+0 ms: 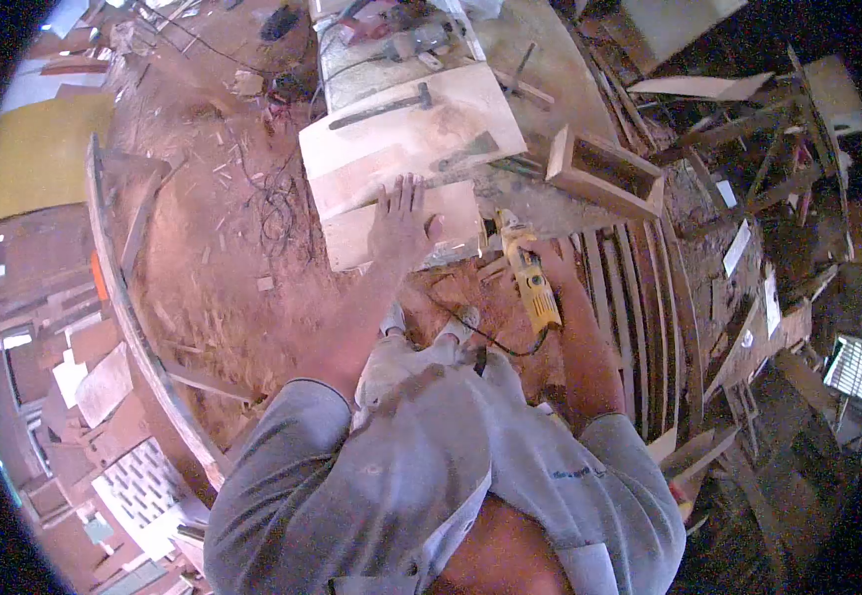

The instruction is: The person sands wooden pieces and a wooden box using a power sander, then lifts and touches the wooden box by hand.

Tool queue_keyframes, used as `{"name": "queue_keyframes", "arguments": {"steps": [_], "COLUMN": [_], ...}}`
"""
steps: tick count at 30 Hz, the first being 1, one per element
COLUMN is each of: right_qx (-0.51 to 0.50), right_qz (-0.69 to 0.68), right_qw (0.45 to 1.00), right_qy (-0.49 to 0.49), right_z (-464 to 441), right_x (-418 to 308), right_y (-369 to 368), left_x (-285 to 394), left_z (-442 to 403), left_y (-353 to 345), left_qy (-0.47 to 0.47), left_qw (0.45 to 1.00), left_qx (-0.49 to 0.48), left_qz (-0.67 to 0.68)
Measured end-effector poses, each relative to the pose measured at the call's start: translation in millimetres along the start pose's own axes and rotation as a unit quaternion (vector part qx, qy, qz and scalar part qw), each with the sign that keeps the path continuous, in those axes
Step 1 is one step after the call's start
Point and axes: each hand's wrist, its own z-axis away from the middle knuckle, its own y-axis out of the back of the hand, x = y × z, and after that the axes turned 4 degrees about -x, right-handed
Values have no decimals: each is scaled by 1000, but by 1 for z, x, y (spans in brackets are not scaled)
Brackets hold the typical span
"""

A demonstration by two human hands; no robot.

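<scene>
Pressing on a pale board, the left hand lies flat, fingers slightly spread, while the right hand's fingers wrap around a yellow power tool at the board's four o'clock. A hammer lies at the left hand's twelve o'clock, a wooden box at the tool's one o'clock.

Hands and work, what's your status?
Left hand flat on wooden board. Right hand gripping yellow angle grinder beside board's end. Power cord curves near right foot.
</scene>
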Motion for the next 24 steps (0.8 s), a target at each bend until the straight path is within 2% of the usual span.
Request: {"name": "queue_keyframes", "arguments": {"steps": [1, 3, 4, 6, 8, 9, 12, 13, 14, 15, 18, 20, 21, 23, 24], "right_qx": [-19, 38, -13, -59, -19, 26, 99, 113, 127, 149, 174, 170, 191, 225, 204], "right_qz": [-10, 90, -1, -169, -133, -148, -156, -159, -162, -151, -187, -217, -188, -125, -172], "right_qw": [999, 989, 1000, 958, 963, 970, 970, 971, 971, 972, 959, 954, 955, 952, 950], "right_qy": [-50, 111, 8, -225, -235, -193, -160, -140, -119, -100, -124, -117, -130, -163, -160], "right_z": [9, 26, 36, 56, 54, 49, 73, 83, 93, 117, 132, 142, 143, 147, 144], "right_x": [4, -3, 7, 23, 44, 69, 85, 85, 86, 38, 38, 21, 15, 11, 26], "right_y": [5, -1, 1, 6, 3, 8, 20, 25, 29, 17, 28, 20, 16, 8, 12], "left_x": [1, 2, 4, 5, -3, -10, -32, -32, -29, -29, -47, -46, -42, -33, -32], "left_z": [0, 0, 3, 12, 15, 18, 0, -12, -22, -29, -45, -57, -64, -69, -70], "left_y": [-1, 0, 11, 26, 9, -8, -40, -21, 29, 54, 12, -22, -34, -46, -53], "left_qy": [0, 0, -12, -42, -74, -88, -132, -112, -87, -59, -191, -207, -216, -189, -172], "left_qw": [1000, 1000, 1000, 998, 991, 985, 981, 982, 966, 933, 935, 934, 934, 941, 944], "left_qx": [-2, 0, -13, -35, -56, -69, -28, -135, -242, -347, -294, -289, -286, -281, -279], "left_qz": [2, 4, 0, -27, -91, -132, -140, -66, 8, 80, 60, 27, 12, 24, 30]}}
